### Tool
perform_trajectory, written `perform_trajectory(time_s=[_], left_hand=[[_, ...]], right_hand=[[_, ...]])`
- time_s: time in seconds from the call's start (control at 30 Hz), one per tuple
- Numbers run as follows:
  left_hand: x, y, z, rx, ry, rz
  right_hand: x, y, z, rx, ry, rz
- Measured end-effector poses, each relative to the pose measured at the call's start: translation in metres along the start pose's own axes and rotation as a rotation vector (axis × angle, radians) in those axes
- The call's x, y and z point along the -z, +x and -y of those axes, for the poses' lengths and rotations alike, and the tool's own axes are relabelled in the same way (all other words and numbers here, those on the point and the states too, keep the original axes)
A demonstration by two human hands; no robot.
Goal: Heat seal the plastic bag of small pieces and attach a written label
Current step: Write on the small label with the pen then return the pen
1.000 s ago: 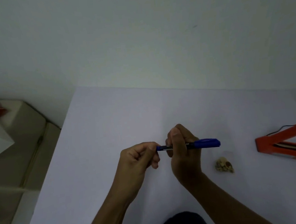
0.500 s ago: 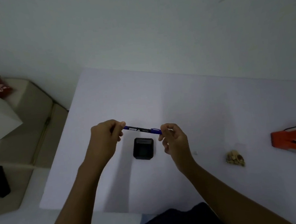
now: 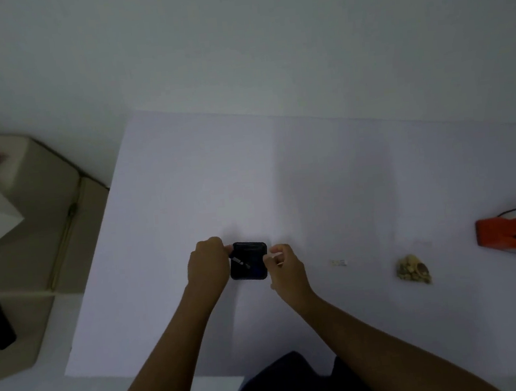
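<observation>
- The bag (image 3: 412, 271) of small pieces is lying towards the table's (image 3: 359, 185) right edge, near the orange sealer (image 3: 515, 235) — apparently sealed, though that can't be confirmed.
- A small label (image 3: 338, 262) is left on the table beside the bag, not yet attached.
- The pen (image 3: 240, 262) is gripped by the left hand (image 3: 208, 266), slanted over a black holder (image 3: 249, 260), long axis running down-right.
- The right hand (image 3: 283, 263) is curled — whether anything's held can't be told.

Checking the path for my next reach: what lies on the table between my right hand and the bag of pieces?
In the head view, only a small pale label lies between the right hand and the bag; the rest is bare table.
</observation>
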State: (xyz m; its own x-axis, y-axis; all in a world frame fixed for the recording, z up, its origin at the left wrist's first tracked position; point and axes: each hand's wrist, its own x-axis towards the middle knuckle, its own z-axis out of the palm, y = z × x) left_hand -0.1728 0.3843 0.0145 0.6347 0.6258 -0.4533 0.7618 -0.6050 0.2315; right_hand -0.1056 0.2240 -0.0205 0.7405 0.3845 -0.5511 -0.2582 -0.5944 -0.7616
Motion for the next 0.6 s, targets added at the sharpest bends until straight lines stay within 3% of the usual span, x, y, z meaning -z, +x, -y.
perform_trajectory(time_s=[0.2, 0.37, 0.6], left_hand=[[-0.028, 0.003, -0.018, 0.150, -0.503, 0.071], [-0.036, 0.022, -0.026, 0.072, -0.561, 0.013], [-0.009, 0.094, -0.056, -0.054, -0.532, -0.056]], right_hand=[[-0.008, 0.003, -0.009, -0.064, 0.115, 0.057], [-0.005, 0.023, 0.004, -0.031, 0.206, -0.011], [0.010, 0.096, 0.055, 0.038, 0.152, -0.084]])
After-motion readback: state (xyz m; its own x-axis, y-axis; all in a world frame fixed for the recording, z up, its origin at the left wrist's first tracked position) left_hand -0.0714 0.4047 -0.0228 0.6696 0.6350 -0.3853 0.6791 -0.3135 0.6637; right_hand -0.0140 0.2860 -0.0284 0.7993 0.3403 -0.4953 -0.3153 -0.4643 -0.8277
